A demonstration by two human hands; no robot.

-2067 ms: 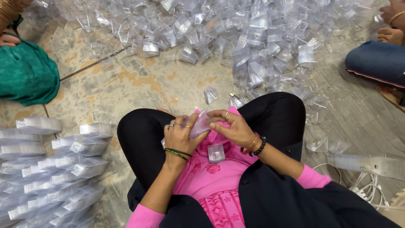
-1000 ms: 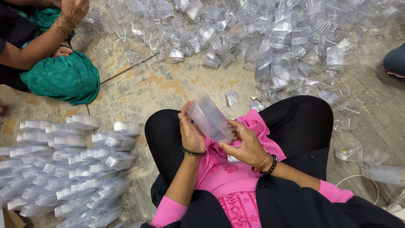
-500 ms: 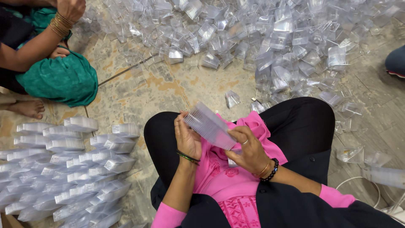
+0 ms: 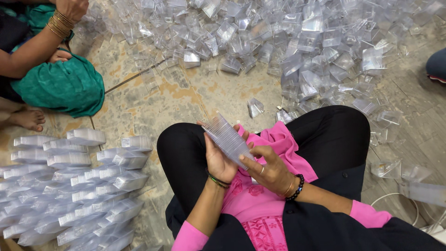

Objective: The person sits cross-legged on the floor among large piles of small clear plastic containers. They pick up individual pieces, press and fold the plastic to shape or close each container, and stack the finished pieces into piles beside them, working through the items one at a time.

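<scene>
I sit cross-legged on the floor in black trousers and a pink top. Over my lap, both hands hold a long stack of nested clear plastic pieces, tilted up to the left. My left hand cups the stack from below, palm up. My right hand presses on its lower right end with the fingers. A large heap of loose clear plastic pieces covers the floor ahead of me.
Rows of finished clear stacks lie at my left. Another person in green cloth sits at the upper left, bangled arm raised. A few loose pieces lie near my knees. A white cable runs at the right.
The small piece I held at my lap has become a long stack held higher and tilted left. My view has shifted left, bringing the person in green further in.
</scene>
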